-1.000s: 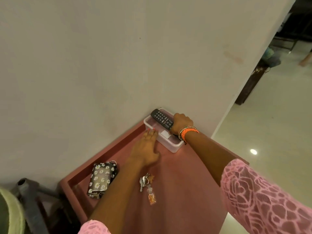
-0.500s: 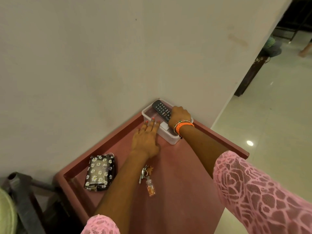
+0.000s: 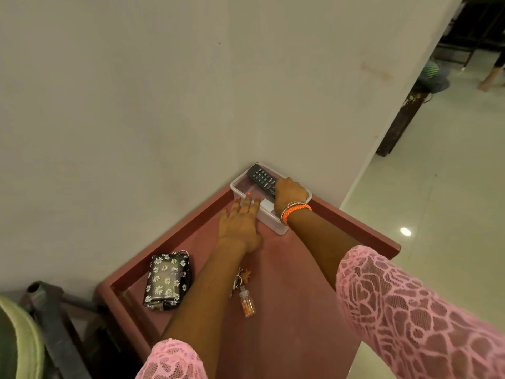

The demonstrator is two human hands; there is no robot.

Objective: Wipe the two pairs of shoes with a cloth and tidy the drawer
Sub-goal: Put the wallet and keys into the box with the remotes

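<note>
A reddish-brown drawer [image 3: 363, 231] stands pulled out below a pale wall. In its far corner sits a clear plastic box [image 3: 240, 184]. My right hand [image 3: 289, 194] is shut on a black remote control [image 3: 261, 177] that lies slanted across the box's rim. Flat on the drawer floor, my left hand [image 3: 241, 224] has its fingers apart and their tips touch the box's near wall. A black daisy-print pouch [image 3: 166, 280] lies at the drawer's left side. A key bunch with a small bottle charm [image 3: 246, 296] lies beside my left forearm. No shoes or cloth are in view.
The wall [image 3: 191, 91] runs close behind the drawer. A dark metal frame [image 3: 54, 324] and a pale green object [image 3: 19, 340] are at the lower left. Shiny floor tiles [image 3: 437, 214] extend to the right, with a dark furniture leg [image 3: 401, 121] further back.
My left hand slid forward until its fingertips met the box. My right hand kept its hold on the remote over the box. The view shifted slightly.
</note>
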